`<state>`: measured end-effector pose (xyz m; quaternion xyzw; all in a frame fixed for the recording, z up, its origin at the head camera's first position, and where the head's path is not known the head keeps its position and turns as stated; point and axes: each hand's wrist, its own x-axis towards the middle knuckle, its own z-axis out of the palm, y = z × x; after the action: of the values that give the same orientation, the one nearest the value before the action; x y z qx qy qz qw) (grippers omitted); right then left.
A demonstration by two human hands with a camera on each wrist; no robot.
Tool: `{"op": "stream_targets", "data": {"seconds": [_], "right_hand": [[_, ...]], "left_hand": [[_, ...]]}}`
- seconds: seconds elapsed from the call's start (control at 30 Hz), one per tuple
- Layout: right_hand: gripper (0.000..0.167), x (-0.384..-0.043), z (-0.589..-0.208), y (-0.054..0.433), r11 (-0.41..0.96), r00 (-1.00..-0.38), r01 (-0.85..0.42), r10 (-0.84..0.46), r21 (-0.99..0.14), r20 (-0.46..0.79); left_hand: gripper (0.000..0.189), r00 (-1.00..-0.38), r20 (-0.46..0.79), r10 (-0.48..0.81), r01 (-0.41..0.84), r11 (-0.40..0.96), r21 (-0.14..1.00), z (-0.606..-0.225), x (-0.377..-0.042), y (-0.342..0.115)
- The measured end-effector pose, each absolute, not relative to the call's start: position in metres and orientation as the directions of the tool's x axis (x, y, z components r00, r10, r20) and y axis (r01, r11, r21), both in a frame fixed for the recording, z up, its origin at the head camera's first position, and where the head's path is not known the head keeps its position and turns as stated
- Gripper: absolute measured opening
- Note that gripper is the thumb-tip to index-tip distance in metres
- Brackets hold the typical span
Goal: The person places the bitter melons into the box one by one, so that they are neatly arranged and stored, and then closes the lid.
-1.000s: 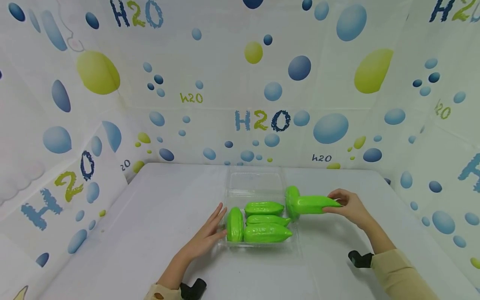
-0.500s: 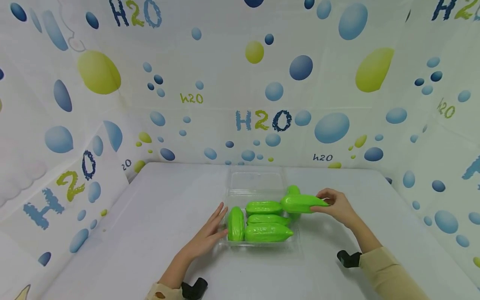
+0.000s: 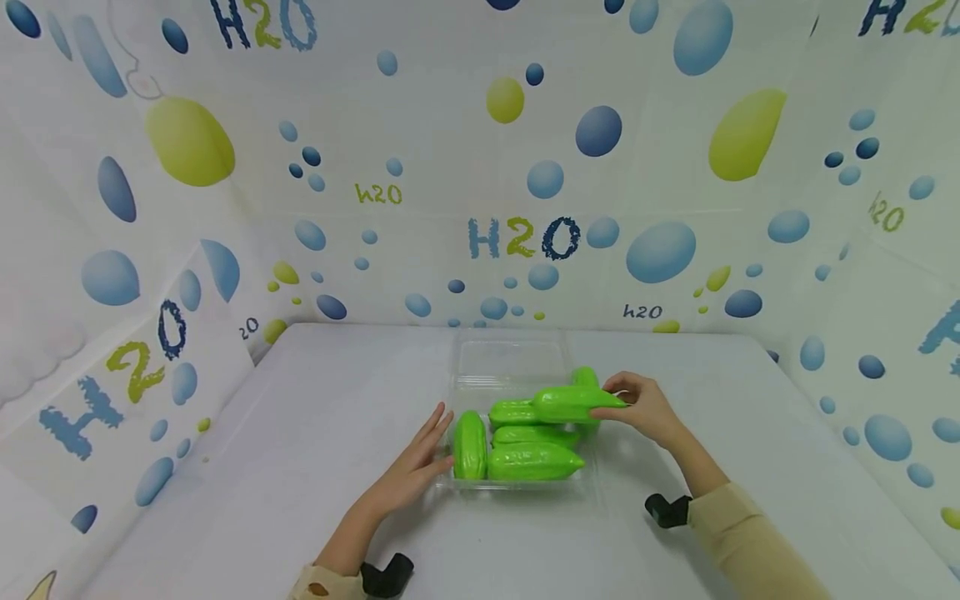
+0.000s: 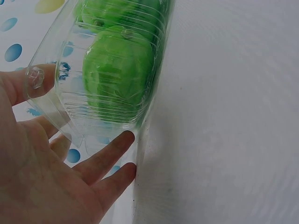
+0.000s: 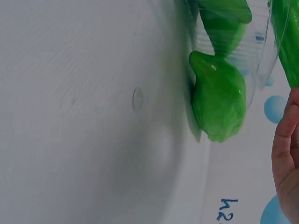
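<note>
My right hand (image 3: 645, 412) pinches the pointed end of a glossy light-green fruit (image 3: 566, 403), elongated and tapering. It lies level over the right rear of a clear plastic clamshell box (image 3: 525, 486), overlapping a fruit behind it. Several similar green fruits lie in the box: one lengthwise at the left (image 3: 470, 446), others crosswise, such as the front one (image 3: 534, 462). Beside the box's right wall, another green fruit (image 5: 218, 100) sits on the table. My left hand (image 3: 411, 468) has its fingers spread straight along the box's left wall, the fingertips (image 4: 127, 136) right at its plastic edge.
The box's transparent lid (image 3: 512, 358) lies folded back behind it on the white table (image 3: 337, 400). A white sheet (image 3: 420, 125) printed with blue and green drops rises behind the table and at both sides. Black wrist mounts (image 3: 667, 510) sit at both sleeves.
My right hand has carried the held green fruit leftward, from right of the box to over its rear right part. The left hand stays at the box's left side.
</note>
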<state>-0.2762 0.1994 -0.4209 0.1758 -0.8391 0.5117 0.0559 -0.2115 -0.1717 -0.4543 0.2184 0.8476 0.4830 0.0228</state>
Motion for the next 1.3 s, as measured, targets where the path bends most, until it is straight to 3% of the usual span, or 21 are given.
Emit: {"op": "stream_targets", "data": {"seconds": [0.27, 0.5, 0.97, 1.3], "right_hand": [[0.030, -0.275, -0.417, 0.179, 0.395, -0.934, -0.343, -0.240, -0.852, 0.264], [0.036, -0.279, -0.421, 0.166, 0.435, -0.944, -0.322, -0.217, -0.841, 0.250], [0.032, -0.278, -0.419, 0.144, 0.504, -0.939, -0.337, -0.236, -0.795, 0.249], [0.041, -0.274, -0.420, 0.134, 0.576, -0.944, -0.331, -0.218, -0.747, 0.250]], "left_hand": [[0.062, -0.910, 0.158, 0.383, 0.333, 0.447, 0.830, -0.456, -0.211, -0.172], [0.059, -0.911, 0.126, 0.393, 0.305, 0.434, 0.847, -0.414, -0.188, -0.164], [0.059, -0.910, 0.134, 0.392, 0.310, 0.432, 0.847, -0.412, -0.188, -0.163], [0.060, -0.903, 0.158, 0.398, 0.327, 0.403, 0.855, -0.422, -0.193, -0.165]]}}
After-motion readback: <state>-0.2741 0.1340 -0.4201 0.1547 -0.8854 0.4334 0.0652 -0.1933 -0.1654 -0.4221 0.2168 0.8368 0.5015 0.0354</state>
